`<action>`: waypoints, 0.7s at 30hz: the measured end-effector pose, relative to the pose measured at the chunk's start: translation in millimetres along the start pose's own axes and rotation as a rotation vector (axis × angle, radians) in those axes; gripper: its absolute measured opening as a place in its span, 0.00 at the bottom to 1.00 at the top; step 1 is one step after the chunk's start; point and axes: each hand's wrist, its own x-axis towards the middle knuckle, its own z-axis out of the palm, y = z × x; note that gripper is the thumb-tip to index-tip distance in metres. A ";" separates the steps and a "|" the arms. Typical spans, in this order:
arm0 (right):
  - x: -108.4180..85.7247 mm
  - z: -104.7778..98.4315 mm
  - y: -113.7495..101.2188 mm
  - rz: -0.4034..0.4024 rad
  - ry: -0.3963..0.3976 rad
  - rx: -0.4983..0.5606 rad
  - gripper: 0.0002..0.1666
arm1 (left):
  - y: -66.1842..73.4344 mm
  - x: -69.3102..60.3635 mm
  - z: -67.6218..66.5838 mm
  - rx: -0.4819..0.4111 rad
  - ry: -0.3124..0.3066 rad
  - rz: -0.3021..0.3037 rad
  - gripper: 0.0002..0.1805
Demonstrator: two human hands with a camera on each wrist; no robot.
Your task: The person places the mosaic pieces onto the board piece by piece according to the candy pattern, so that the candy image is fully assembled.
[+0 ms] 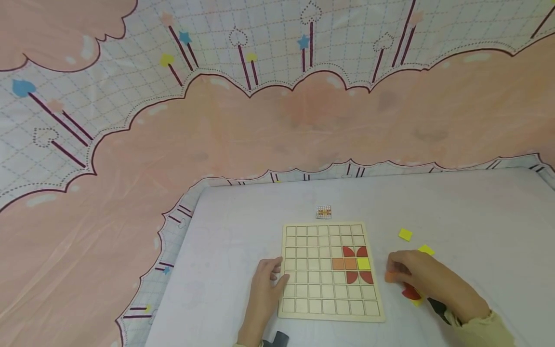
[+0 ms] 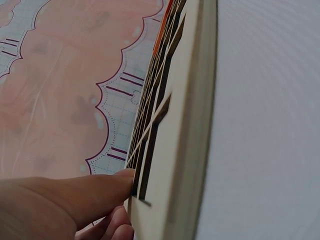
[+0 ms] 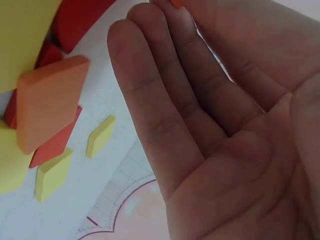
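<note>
We see left hand (image 1: 264, 282) loosely bent, thumb and fingertips touching left edge of board (image 1: 313, 291). Card (image 1: 323, 212) just beyond board. On board's right side we count two orange squares (image 1: 337, 264), four red pieces (image 1: 366, 277), yellow square (image 1: 363, 263). Right of board, right hand (image 1: 418, 270) pinches orange piece (image 1: 391, 277); two yellow tiles (image 1: 405, 234) beyond hand.

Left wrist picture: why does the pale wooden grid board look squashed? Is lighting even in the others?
Left wrist: the grid board is seen nearly edge-on, at a steep slant; right wrist: the right hand is dim against the brighter white tabletop; head: light looks soft and fairly even.
</note>
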 end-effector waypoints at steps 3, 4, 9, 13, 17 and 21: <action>0.8 -0.9 -3.1 -0.018 0.016 -0.004 0.10 | 0.3 -0.2 -0.4 0.002 0.001 0.003 0.24; 1.3 -1.2 -4.4 -0.022 0.021 -0.006 0.10 | 0.5 -0.1 -0.5 0.001 0.000 0.003 0.24; 5.0 -3.2 -11.4 -0.091 0.077 -0.029 0.09 | 0.8 -0.3 -0.4 0.005 0.004 0.009 0.25; 11.4 -1.0 -18.4 -0.129 0.095 -0.024 0.09 | 0.6 -0.5 -0.2 0.003 0.003 0.008 0.24; 19.3 3.4 -26.4 -0.134 0.091 -0.021 0.09 | 0.7 -0.6 -0.4 -0.001 0.000 0.006 0.24; 26.8 6.6 -34.8 -0.178 0.102 -0.034 0.09 | 0.2 -0.6 -0.5 -0.003 -0.005 0.003 0.24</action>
